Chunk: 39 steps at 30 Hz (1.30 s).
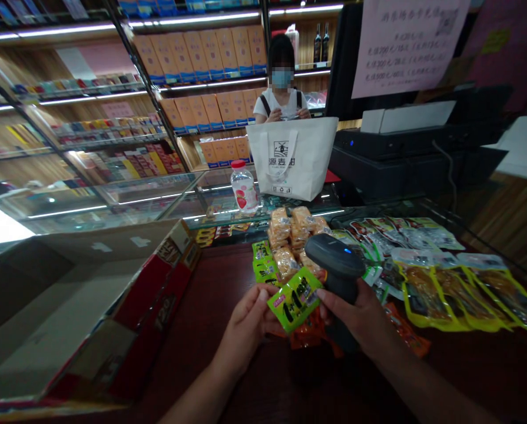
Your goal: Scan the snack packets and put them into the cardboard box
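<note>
Here, a flat, glossy green packet is pinched at its left edge by the left hand, fingers closed, while its right corner is touched by the right hand, wrapped around a smooth dark plastic scanner. The packet is held over the near bench, in front of blocky, clear-wrapped tan packs.

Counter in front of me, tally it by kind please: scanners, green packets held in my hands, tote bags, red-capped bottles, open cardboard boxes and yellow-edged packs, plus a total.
Scanner: 1
Held green packet: 1
Tote bag: 1
Red-capped bottle: 1
Open cardboard box: 1
Yellow-edged packs: 3
Total: 8
</note>
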Available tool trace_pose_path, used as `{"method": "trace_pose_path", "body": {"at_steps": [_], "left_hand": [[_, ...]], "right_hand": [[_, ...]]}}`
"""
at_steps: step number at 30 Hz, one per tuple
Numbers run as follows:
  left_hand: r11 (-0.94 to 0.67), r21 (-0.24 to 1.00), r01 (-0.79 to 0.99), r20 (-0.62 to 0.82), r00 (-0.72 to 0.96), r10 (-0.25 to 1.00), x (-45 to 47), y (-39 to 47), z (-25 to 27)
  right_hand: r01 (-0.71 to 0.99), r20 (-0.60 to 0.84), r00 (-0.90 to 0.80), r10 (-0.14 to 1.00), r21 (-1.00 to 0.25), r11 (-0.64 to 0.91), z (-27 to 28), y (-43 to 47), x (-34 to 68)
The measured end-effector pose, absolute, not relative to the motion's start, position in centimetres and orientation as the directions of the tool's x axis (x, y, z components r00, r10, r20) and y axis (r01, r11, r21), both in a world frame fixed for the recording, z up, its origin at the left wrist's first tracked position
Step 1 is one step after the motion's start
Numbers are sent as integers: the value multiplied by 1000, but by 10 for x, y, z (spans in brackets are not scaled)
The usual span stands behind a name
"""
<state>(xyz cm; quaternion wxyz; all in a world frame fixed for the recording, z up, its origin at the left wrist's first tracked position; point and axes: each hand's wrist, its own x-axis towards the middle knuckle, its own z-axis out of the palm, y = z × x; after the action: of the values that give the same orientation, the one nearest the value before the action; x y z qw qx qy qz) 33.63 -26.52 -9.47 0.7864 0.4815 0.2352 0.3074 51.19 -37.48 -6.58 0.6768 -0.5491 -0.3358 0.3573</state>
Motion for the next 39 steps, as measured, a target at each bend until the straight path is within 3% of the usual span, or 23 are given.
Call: {"method": "trace_pose_path", "body": {"at_steps": [5,8,14,20,27,39], "left_hand": [[368,904,-220,-97,732,675,337,-276,-83],[333,925,-181,-128,678,724,337,-281,-75],[105,962,-252,-16,331,944,329,-259,-62],[-90,970,-226,115,99,988,315,-236,-59],[-199,966,-165,210,52,976,312,-229,-66],[-274,959,-68,279,88,956,311,-227,-75]], "right_hand": [[-102,81,551,830,-981,164,-68,-375,512],[-80,75,535,841,-987,139,-69,-376,511],[-131,76,449,890,-980,150,-66,-381,512],[-19,31,191,981,-999,36,-70,-385,508],[139,-7,129,992,-990,-25,-76,-388,504],[185,4,162,987,-982,-26,-73,-389,503]]}}
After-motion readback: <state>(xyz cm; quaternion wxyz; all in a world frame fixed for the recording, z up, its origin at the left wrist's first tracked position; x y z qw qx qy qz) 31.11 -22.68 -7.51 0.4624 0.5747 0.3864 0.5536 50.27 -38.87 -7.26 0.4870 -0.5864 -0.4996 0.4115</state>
